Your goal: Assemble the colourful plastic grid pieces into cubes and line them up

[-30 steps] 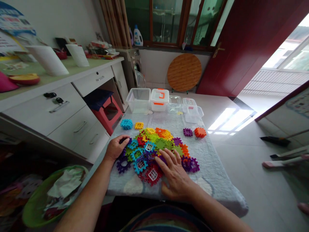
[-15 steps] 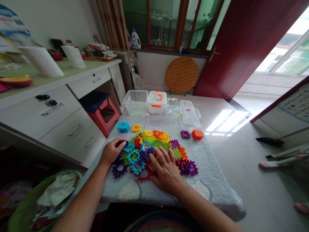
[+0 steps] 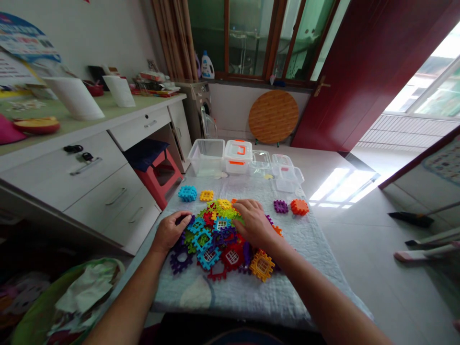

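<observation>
A heap of colourful notched plastic building blocks (image 3: 221, 223) lies on the cloth-covered table. At its left edge, my left hand (image 3: 172, 231) has thumb and fingers closed around a dark purple block (image 3: 190, 220), which they partly hide. My right hand (image 3: 256, 221) reaches over the far right of the heap, thumb apart from its bent fingers, covering green and orange blocks. A yellow-orange window block (image 3: 262, 265) rests at the near side, beside a red window block (image 3: 232, 257). Blue blocks (image 3: 187, 193), a yellow block (image 3: 206, 195), a purple block (image 3: 281, 206) and orange blocks (image 3: 299, 207) sit apart.
Along the table's far edge stand an open clear bin (image 3: 206, 160), a lidded box with orange clips (image 3: 238, 157) and smaller clear containers (image 3: 287, 177). A red stool (image 3: 158, 175) is at the left, by the white drawers (image 3: 104, 196). A green basket (image 3: 39, 302) holds cloths.
My right hand has moved from the near middle of the heap to its far right side. The yellow-orange window block now shows at the near edge. My left hand stays at the left.
</observation>
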A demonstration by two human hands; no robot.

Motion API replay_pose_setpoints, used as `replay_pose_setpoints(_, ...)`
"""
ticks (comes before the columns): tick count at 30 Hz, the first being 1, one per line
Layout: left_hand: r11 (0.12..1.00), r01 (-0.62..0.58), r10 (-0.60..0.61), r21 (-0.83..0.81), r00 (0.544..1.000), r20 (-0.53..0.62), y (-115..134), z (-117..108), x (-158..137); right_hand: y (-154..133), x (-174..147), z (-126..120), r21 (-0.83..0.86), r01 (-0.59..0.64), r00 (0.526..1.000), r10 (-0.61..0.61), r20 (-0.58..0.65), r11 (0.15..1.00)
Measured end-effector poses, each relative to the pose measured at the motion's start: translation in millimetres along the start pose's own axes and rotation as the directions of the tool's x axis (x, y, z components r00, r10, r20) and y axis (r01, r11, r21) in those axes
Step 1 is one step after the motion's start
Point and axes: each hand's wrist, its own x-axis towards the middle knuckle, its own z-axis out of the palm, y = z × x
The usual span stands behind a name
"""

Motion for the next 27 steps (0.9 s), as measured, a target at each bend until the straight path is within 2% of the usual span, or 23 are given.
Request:
replay_pose_setpoints(2, 1.0, 0.002, -0.002, -0.001, 1.0, 0.001, -2.1, 0.4, 0.2, 18.4, 30.3, 4.1, -0.059, -0.173, 0.982, 0.177, 0.07, 0.983)
replay_pose_setpoints(4, 1.0, 0.002, -0.002, -0.002, 1.0, 0.0, -2.7, 0.4, 0.2, 32.8, 53.5, 13.2, -0.104, -0.306, 0.935, 0.319, 0.156, 0.946)
replay_pose_setpoints(6, 1.0, 0.0, 0.0, -0.001, 1.0, -0.004, -1.8, 0.1, 0.1, 40.9, 67.4, 24.0, -0.101, -0.376, 0.894, 0.39, 0.22, 0.921)
replay_pose_setpoints(8, 1.0, -0.001, 0.001, -0.001, 1.0, -0.007, -0.1, -0.2, -0.1, 43.5, 73.5, 33.1, -0.08, -0.4, 0.881, 0.407, 0.242, 0.913)
replay_pose_setpoints(11, 1.0, -0.003, 0.003, 0.003, 1.0, -0.008, 2.0, -0.8, -0.2, 43.1, 74.3, 38.2, -0.031, -0.403, 0.885, 0.398, 0.241, 0.915)
replay_pose_setpoints(15, 1.0, -0.003, 0.003, 0.003, 1.0, -0.014, 1.6, -1.1, 0.0, 44.8, 73.0, 26.8, 0.053, -0.388, 0.907, 0.371, 0.201, 0.92)
replay_pose_setpoints(19, 1.0, 0.013, -0.013, -0.008, 1.0, -0.001, -0.7, -0.3, 0.4, 43.0, 72.4, 13.6, 0.336, -0.322, 0.947, 0.308, 0.095, 0.885)
replay_pose_setpoints(22, 0.999, 0.031, -0.031, -0.015, 1.0, 0.004, -0.5, 0.1, 0.0, 30.6, 70.5, 18.9, 0.59, -0.268, 0.963, 0.206, 0.172, 0.762)
replay_pose_setpoints(24, 0.999, 0.042, -0.041, -0.024, 0.999, 0.008, 1.0, -0.3, -0.8, 19.8, 69.3, 28.7, 0.679, -0.262, 0.96, 0.115, 0.254, 0.686)
replay_pose_setpoints(25, 0.999, 0.045, -0.045, -0.029, 0.999, 0.015, 2.1, -0.7, -1.2, 15.5, 69.3, 33.7, 0.689, -0.257, 0.958, 0.085, 0.274, 0.678)
replay_pose_setpoints(27, 0.998, 0.047, -0.046, -0.044, 0.998, 0.03, 4.2, -1.6, -1.9, 12.4, 71.0, 40.0, 0.643, -0.238, 0.961, 0.08, 0.265, 0.728)
